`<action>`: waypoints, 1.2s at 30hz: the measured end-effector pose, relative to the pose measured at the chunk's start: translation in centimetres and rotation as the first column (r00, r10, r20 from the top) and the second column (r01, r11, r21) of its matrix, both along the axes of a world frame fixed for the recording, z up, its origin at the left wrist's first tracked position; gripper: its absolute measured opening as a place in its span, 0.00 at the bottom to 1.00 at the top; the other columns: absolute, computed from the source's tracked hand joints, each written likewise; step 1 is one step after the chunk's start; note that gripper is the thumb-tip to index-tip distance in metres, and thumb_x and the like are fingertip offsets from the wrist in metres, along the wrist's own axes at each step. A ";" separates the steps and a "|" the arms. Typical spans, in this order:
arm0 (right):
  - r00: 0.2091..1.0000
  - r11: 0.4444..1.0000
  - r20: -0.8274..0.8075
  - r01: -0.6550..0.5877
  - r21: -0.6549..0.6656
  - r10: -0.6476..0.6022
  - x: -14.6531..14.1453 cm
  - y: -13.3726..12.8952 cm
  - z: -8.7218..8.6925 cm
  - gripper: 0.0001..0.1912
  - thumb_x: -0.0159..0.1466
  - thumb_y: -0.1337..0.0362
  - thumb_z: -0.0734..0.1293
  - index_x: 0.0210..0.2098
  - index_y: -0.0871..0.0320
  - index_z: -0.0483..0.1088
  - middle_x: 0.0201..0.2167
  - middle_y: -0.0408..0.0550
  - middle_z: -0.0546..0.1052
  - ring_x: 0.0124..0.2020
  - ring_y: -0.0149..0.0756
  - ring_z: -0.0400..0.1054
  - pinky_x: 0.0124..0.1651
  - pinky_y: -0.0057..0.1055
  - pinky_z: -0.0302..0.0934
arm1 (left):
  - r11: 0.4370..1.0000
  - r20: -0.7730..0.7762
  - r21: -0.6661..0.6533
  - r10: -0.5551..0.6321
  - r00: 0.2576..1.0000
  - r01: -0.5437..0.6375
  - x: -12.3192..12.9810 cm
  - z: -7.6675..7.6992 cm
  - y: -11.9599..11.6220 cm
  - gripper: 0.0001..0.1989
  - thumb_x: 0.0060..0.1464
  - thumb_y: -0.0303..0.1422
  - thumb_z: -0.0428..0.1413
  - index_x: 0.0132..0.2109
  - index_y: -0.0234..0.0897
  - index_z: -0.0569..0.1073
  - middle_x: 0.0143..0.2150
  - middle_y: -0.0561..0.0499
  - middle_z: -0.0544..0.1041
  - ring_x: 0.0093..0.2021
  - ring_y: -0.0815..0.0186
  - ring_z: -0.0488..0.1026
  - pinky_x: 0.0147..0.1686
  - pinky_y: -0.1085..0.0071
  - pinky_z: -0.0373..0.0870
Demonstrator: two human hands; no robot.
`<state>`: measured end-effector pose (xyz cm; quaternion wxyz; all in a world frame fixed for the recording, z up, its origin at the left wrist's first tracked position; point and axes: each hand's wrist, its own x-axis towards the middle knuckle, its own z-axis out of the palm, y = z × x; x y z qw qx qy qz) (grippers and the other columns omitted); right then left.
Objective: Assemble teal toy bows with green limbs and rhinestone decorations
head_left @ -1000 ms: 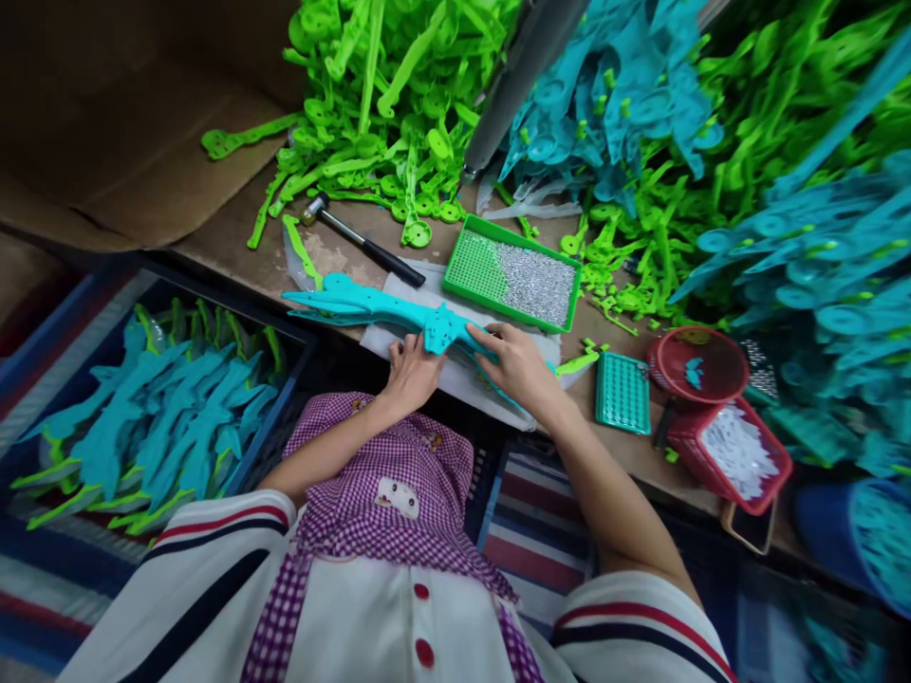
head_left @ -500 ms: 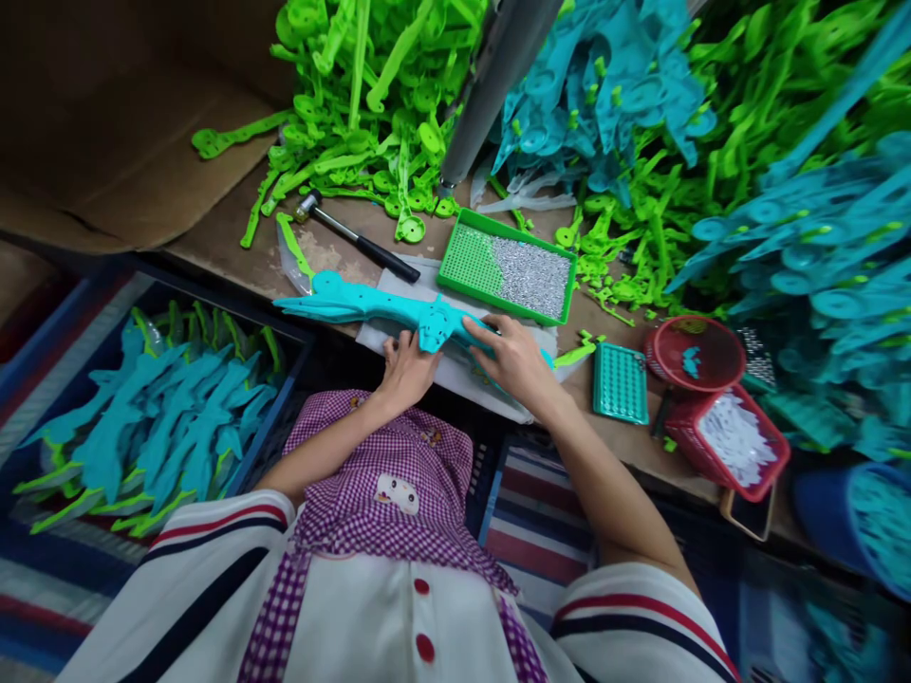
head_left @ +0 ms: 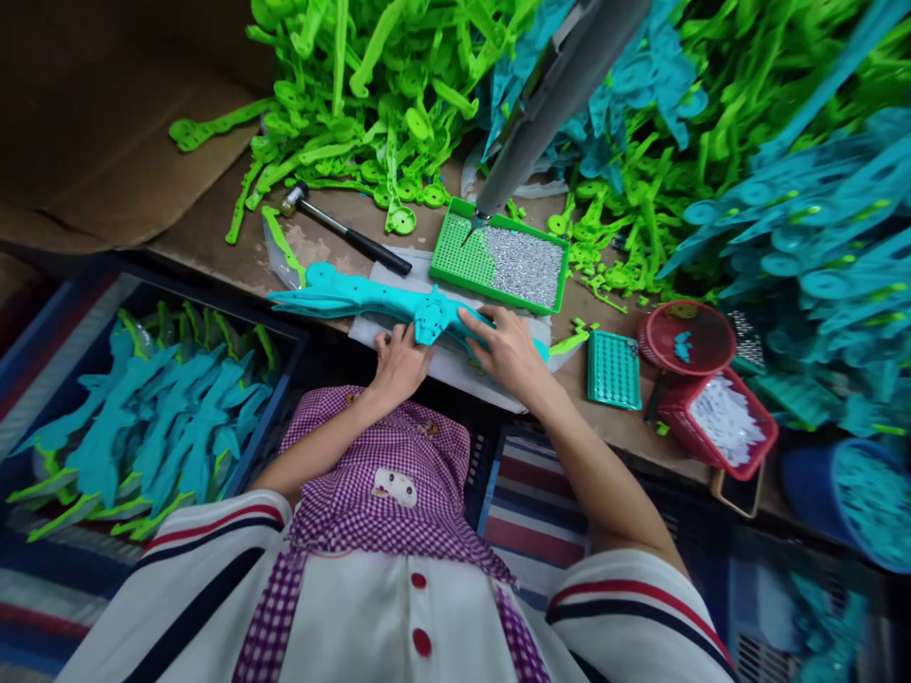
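A long blue plastic piece (head_left: 384, 296) with green ends lies across a pale cloth (head_left: 370, 323) at the bench edge. My left hand (head_left: 402, 362) is curled at its near side, fingers gripping just below the middle hub. My right hand (head_left: 507, 349) rests over its right part, fingers bent onto the blue plastic. Behind the piece sits a green tray (head_left: 523, 261) of small silver parts. Over the tray's left half hangs the thin tip of a grey tool (head_left: 548, 119). A hammer with a black handle (head_left: 377, 254) lies to the tray's left.
Green parts (head_left: 399, 85) and blue parts (head_left: 846, 218) pile up behind. At the right are a teal tray (head_left: 613, 370), a red bowl (head_left: 687, 337), a red basket (head_left: 726, 427) of white pieces and a blue bucket (head_left: 818, 489). A crate (head_left: 285, 379) holds blue-green pieces at left.
The grey tool's tip has come down and to the right, over the green tray. The view has shifted slightly. Both hands stay on the blue piece.
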<state>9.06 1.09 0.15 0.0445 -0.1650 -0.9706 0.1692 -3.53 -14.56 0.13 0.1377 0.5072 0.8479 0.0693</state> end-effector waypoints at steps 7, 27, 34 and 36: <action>0.999 0.999 0.020 0.030 0.012 -0.030 -0.3 -0.6 0.2 0.25 0.69 0.62 0.56 0.65 0.51 0.61 0.55 0.61 0.68 0.51 0.52 0.62 0.47 0.45 0.54 | 0.997 -0.004 0.079 0.010 1.000 -0.010 -0.2 -0.7 -0.1 0.15 0.65 0.35 0.50 0.52 0.38 0.77 0.52 0.38 0.76 0.52 0.50 0.68 0.50 0.51 0.63; 1.000 0.999 0.013 0.007 -0.033 -0.006 -0.2 0.0 -1.0 0.23 0.70 0.59 0.56 0.63 0.51 0.64 0.54 0.60 0.71 0.49 0.51 0.65 0.44 0.43 0.53 | 0.786 0.355 0.167 0.515 0.780 -0.595 -24.2 3.8 -4.5 0.26 0.46 0.32 0.64 0.54 0.34 0.73 0.37 0.49 0.74 0.40 0.60 0.76 0.44 0.61 0.75; 1.000 0.999 -0.005 0.008 -0.034 -0.008 -0.1 0.2 -1.1 0.23 0.71 0.59 0.56 0.63 0.50 0.65 0.55 0.60 0.70 0.51 0.51 0.65 0.45 0.43 0.53 | 0.701 0.493 0.319 0.452 0.743 -0.638 -23.9 2.6 -4.3 0.26 0.38 0.27 0.65 0.49 0.38 0.74 0.38 0.51 0.72 0.37 0.64 0.74 0.38 0.67 0.75; 1.000 0.999 -0.002 0.010 -0.035 -0.010 0.0 0.2 -1.2 0.23 0.71 0.59 0.56 0.63 0.50 0.65 0.55 0.60 0.70 0.50 0.51 0.65 0.45 0.44 0.53 | 0.699 0.468 0.341 0.454 0.758 -0.629 -23.6 2.8 -4.4 0.26 0.38 0.27 0.65 0.49 0.38 0.74 0.38 0.51 0.73 0.38 0.64 0.74 0.39 0.68 0.75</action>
